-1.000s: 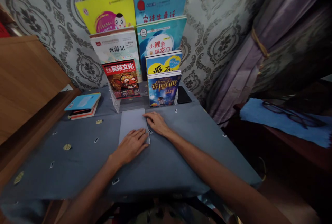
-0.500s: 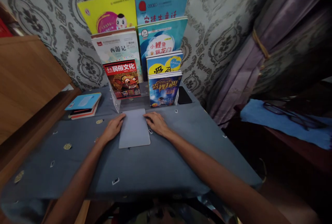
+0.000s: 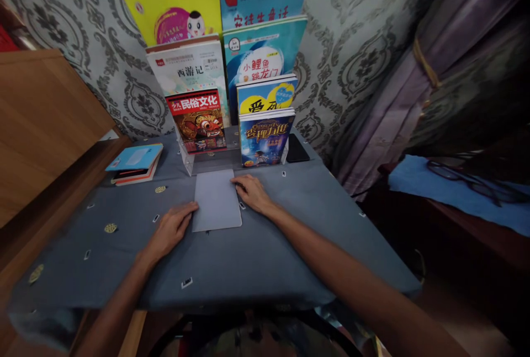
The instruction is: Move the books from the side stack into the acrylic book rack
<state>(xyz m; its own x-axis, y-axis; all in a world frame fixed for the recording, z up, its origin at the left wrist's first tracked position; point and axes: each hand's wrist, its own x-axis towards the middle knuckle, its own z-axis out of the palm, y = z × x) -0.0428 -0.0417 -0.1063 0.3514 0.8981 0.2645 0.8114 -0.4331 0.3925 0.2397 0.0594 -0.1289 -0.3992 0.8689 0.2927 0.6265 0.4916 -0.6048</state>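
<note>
A pale, blank-faced booklet (image 3: 217, 202) lies flat on the cloth-covered table, between my two hands. My left hand (image 3: 173, 227) rests on the cloth with its fingers stretched out, the tips touching the booklet's left edge. At the upper right edge lies my right hand (image 3: 252, 193), its index finger extended onto the booklet's border and the other fingers bent a little; neither hand grips it. Just behind the booklet stands a clear stepped rack (image 3: 188, 165) with several upright books, among them a red-topped book (image 3: 199, 122) and a dark blue book (image 3: 265, 139) in front.
To the left, a small stack of books (image 3: 136, 159) lies near a wooden cabinet (image 3: 49, 120). A black phone (image 3: 297, 149) sits right of the rack. Patterned wallpaper (image 3: 343, 26) and a tied curtain (image 3: 385, 103) are behind. Glasses (image 3: 467, 180) lie on blue cloth at the right.
My left hand has slid toward me along the booklet's left edge, from its upper part to about the middle. My right hand stays at the upper right edge. The view has shifted slightly.
</note>
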